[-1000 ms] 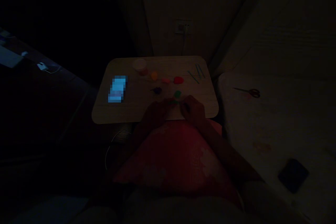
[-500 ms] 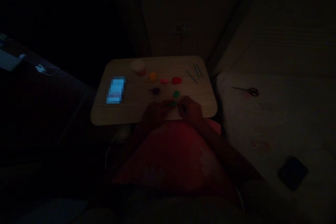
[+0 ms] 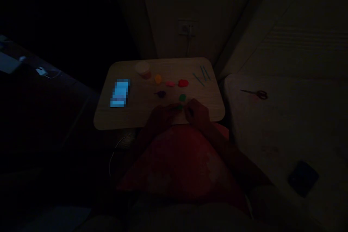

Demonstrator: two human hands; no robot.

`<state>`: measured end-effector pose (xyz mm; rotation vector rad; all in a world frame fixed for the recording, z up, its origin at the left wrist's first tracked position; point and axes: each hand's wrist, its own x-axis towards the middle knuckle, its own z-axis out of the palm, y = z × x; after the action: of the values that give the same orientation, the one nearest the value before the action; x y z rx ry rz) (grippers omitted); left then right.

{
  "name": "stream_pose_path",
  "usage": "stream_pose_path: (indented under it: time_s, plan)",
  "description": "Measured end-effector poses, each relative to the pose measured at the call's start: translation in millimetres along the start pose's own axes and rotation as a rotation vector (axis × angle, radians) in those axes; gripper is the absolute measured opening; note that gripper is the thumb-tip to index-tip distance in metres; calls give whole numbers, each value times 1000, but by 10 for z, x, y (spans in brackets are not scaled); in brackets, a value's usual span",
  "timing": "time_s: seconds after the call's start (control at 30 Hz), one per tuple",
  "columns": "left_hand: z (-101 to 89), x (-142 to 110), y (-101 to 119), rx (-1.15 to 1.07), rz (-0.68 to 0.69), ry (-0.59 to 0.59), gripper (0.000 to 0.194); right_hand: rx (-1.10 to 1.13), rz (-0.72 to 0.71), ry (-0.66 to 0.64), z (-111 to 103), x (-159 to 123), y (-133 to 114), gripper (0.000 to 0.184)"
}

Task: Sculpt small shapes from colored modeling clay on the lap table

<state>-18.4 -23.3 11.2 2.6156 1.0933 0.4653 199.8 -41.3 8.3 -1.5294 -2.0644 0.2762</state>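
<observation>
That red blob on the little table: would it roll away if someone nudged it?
The red lump looks like soft modelling clay, so it would probably dent rather than crack. Its flattened shape suggests it wouldn't roll far. On the wooden board, it would likely slide slightly and stop.

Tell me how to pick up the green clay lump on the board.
Pinch the green clay lump by its sides between thumb and fingertip, probably coming from the near side, where the right hand already rests. It looks like a low, rounded blob lying on the wooden board, with no handle or edge, though the dim light hides its exact shape.
</observation>
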Motion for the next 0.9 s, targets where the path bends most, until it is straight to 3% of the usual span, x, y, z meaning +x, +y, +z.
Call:
stream_pose_path:
  time_s: [0.67,0.9]
  plan:
    - [-8,-25,5,-29,-4,18,44,39,46,9,-51,-85,-22,16]
    - [-19,-22,10,5,-27,-9,55,17,43,0,-19,-32,-20,19]
